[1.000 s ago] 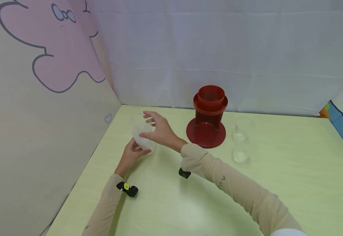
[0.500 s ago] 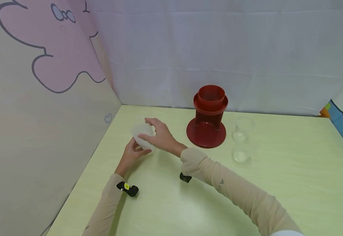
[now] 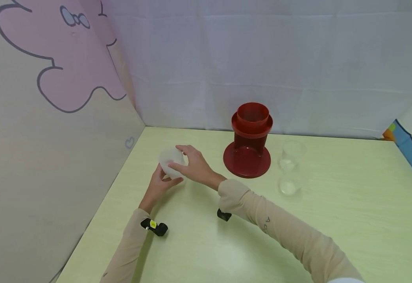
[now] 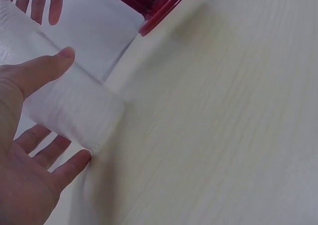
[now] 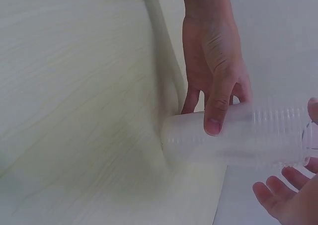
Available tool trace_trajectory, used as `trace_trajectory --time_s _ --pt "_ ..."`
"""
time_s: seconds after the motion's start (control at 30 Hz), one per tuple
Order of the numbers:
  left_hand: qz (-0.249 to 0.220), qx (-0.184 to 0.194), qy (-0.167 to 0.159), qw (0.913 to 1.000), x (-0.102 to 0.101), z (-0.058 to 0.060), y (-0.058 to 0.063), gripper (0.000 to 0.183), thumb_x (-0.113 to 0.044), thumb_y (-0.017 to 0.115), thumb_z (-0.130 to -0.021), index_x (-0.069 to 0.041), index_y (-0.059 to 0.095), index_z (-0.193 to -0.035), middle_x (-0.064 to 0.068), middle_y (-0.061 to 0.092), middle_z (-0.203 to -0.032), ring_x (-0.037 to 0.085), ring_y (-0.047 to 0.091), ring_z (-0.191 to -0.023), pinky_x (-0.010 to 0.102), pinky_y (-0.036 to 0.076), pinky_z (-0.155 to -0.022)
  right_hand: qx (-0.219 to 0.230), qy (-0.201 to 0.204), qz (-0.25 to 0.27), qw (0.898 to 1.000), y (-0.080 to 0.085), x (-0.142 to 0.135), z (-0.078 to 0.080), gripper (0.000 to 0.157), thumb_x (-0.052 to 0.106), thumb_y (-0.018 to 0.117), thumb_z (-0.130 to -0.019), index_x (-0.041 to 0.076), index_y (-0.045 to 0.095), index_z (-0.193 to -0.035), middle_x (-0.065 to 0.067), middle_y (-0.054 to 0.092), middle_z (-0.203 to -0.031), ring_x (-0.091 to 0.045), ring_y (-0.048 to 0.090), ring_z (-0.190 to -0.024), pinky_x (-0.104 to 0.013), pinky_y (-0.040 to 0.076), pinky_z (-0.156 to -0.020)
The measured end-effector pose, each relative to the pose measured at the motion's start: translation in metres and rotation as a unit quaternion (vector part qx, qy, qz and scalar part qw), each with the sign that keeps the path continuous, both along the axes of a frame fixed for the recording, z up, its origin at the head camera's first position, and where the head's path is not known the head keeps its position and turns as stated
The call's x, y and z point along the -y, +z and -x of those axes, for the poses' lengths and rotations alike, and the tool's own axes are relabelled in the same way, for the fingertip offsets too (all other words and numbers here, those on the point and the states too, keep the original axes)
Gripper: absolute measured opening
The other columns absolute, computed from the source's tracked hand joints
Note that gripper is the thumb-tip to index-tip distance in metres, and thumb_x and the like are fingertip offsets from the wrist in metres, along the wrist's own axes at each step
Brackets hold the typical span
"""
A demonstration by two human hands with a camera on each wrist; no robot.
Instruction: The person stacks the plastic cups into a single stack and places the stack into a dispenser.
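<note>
A: Where is the stack of clear cups [image 5: 236, 141]?

B: Between the hands. The left hand [image 3: 159, 186] grips it from the side, thumb across one face and the fingers curved round the other.

A: And the right hand [image 3: 196, 167]?

B: Just beyond the left hand and to its right, at the rim end of the stack. Its thumb and one finger lie about the rim, while the other fingers reach out, spread. Whether it is pinching the rim I cannot tell (the right wrist view cuts that hand off at its edge).

A: What does the stack look like?

B: Whitish and see-through, with close ribs near the rim. I cannot tell whether its narrow end touches the table [image 3: 206, 243] below the hands.

A: Anything else near?

B: Beyond the right hand and to its right, well apart from it, is a red stand [image 3: 247, 161]: a wide round base, an upright tube and a collar near the top. Farther right of that hand is a pair of clear cups [image 3: 289, 185], faint against the table.

A: And nearer the person?

B: Below the left hand, a small black camera [image 3: 157, 228] sits on the beige left sleeve [image 3: 126, 245].
</note>
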State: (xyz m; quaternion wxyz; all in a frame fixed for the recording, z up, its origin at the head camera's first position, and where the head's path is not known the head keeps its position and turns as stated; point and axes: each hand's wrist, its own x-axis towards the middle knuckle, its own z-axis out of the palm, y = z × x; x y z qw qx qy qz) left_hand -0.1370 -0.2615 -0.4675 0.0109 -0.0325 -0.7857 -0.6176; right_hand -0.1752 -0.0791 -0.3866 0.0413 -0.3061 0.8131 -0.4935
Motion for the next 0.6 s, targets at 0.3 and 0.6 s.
trace_trajectory --time_s 0.3,0.6 --pt "0.003 0.009 -0.005 0.9999 -0.007 -0.006 0.017 0.078 -0.009 0.075 -0.082 -0.012 0.029 -0.145 0.012 0.040 -0.141 0.030 0.043 -0.126 0.043 0.044 -0.099 0.015 0.001 0.015 1.000 -0.003 -0.008 -0.001 0.060 0.033 0.068 -0.087 0.010 0.047 -0.138 -0.007 0.049 -0.134 -0.030 0.050 -0.116 -0.042 0.047 -0.093" --pt "0.010 0.007 0.008 0.9999 -0.003 -0.006 0.008 0.081 -0.012 0.077 -0.081 -0.017 0.029 -0.146 0.008 0.040 -0.142 0.030 0.041 -0.128 0.046 0.043 -0.100 -0.004 -0.022 0.030 0.999 -0.008 -0.024 -0.005 0.048 0.025 0.068 -0.089 0.008 0.052 -0.132 -0.008 0.055 -0.124 -0.024 0.053 -0.111 -0.040 0.051 -0.087"
